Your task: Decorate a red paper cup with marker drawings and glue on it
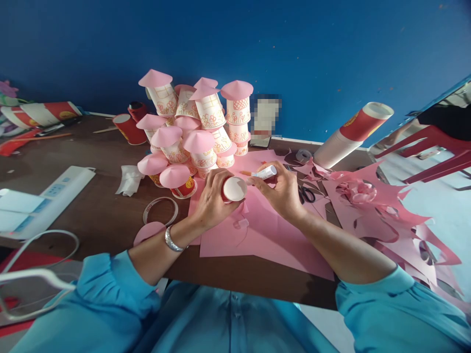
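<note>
My left hand (216, 196) is wrapped round a paper cup (234, 189), whose white round end faces up toward me. A little red shows on the cup's side beneath my fingers. Just to the right, my right hand (281, 191) grips a small white tube (267, 172) between thumb and fingers. The tube lies nearly level, apart from the cup. Under both hands are sheets of pink paper (265, 240). Behind my left hand stand several stacked paper cups (237, 115) with drawn flowers and bricks, topped by pink paper cones (199, 141).
Scissors (307, 194) and pink offcuts (368, 206) lie at right, near a tall cup stack (349, 135). At left are a tape roll (160, 199), a power strip (55, 196) and a red cup (128, 130). A blue wall (331, 63) bounds the table's back; a red stool (434, 147) stands right.
</note>
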Demonstrator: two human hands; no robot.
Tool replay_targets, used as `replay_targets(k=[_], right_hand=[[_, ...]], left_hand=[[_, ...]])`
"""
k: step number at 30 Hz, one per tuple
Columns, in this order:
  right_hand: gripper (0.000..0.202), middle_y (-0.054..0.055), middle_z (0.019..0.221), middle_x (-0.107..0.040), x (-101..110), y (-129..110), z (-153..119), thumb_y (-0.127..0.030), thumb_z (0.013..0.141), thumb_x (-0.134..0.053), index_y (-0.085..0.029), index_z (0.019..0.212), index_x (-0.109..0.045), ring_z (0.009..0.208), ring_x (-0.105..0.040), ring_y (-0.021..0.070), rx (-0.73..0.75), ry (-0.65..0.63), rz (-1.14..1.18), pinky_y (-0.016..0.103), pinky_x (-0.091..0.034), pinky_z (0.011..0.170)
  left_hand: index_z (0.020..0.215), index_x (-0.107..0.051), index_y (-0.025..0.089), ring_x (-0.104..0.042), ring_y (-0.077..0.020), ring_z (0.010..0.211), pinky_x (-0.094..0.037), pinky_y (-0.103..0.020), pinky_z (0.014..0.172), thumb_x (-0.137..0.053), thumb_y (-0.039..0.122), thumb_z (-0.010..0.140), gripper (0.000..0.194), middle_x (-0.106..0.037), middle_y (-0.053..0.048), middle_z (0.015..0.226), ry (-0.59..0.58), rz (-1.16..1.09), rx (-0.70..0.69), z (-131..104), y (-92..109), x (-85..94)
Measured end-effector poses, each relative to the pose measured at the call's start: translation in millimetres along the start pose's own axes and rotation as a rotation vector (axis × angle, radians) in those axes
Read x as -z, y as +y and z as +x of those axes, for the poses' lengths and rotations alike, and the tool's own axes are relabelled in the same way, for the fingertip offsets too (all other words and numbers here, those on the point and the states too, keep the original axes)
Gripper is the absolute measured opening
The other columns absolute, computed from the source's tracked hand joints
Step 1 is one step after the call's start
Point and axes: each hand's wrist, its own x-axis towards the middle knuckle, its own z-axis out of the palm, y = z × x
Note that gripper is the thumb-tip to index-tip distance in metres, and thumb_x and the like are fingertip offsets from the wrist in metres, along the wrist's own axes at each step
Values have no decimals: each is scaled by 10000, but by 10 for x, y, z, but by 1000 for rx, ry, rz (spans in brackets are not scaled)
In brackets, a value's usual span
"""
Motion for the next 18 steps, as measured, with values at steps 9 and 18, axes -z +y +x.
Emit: replay_targets(k=[9,18], right_hand=[[315,18,922,-846,-14,-88,-66,-531,1036,-880,-276,982,-703,773,-799,204,67,2,22,310,-671,683],[373,17,880,-823,-11,-24,-11,-576,1015,-872,-269,919,-683,714,-747,188,-2,0,14,306,-666,661]], left_hand=[[1361,-523,290,-799,-285,1122,-667,-406,900,-958,164,792,728,-767,-48,1288,-7,-50,28,-35,-19,-38],[1328,-605,278,-794,-335,1208,-674,-483,1010,-1000,154,749,712,-789,-77,1306,-36,-23,76,4,4,14]])
